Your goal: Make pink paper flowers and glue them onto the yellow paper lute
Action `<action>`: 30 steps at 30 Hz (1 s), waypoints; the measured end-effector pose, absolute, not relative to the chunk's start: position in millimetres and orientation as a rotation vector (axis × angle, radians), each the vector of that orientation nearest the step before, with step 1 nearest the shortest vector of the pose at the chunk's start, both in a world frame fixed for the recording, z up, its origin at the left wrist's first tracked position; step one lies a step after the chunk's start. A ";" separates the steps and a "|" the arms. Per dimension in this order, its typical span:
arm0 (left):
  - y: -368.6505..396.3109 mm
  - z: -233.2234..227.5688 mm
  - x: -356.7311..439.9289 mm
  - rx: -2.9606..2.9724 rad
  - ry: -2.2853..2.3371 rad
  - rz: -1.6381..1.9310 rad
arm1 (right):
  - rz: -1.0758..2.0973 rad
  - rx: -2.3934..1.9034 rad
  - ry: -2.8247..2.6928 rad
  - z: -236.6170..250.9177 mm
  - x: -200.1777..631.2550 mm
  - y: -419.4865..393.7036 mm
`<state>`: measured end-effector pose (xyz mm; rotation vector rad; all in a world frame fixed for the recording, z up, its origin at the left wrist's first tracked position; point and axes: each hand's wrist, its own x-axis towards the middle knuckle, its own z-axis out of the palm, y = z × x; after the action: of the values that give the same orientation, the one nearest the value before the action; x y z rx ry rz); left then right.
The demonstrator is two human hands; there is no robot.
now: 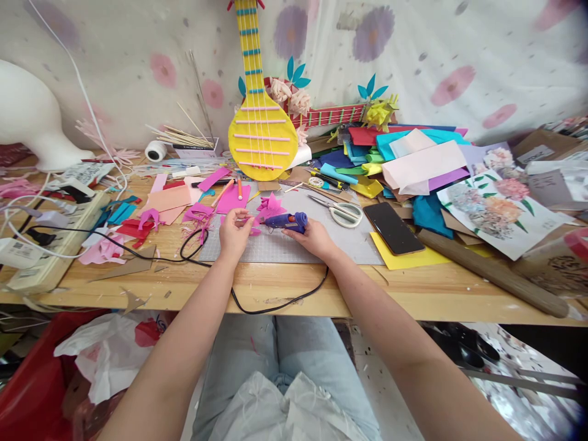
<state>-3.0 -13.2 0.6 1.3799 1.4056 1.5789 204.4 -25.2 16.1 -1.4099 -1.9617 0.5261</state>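
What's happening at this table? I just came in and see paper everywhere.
A person sits at a cluttered wooden table. The right hand holds a blue glue gun, nozzle pointing left at a pink paper flower. The left hand pinches a small pink piece beside it. Scissors and a phone lie to the right on the grey mat.

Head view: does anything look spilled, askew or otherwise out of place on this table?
Nothing spilled or broken. Paper scraps litter the table's left side, and the glue gun cord droops over the front edge. The right hand holds the gun; the left hand pinches a pink flower.
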 end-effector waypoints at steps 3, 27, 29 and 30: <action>-12.8 0.8 -3.2 1.377 1.416 1.573 | 0.517 -1.417 -1.969 15.1 204.9 -24.7; -12.7 1.5 -2.5 1.374 1.459 1.609 | 0.470 -1.370 -1.932 13.3 198.1 -24.5; -12.7 1.9 -2.3 1.383 1.470 1.610 | 0.446 -1.378 -1.939 14.2 196.4 -24.8; -12.7 2.0 -2.2 1.383 1.472 1.607 | 0.438 -1.384 -1.944 14.9 195.5 -25.1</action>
<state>-2.2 -12.7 2.0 1.3832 1.4718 1.6071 195.5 -25.1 14.9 -1.3841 -1.9436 0.4380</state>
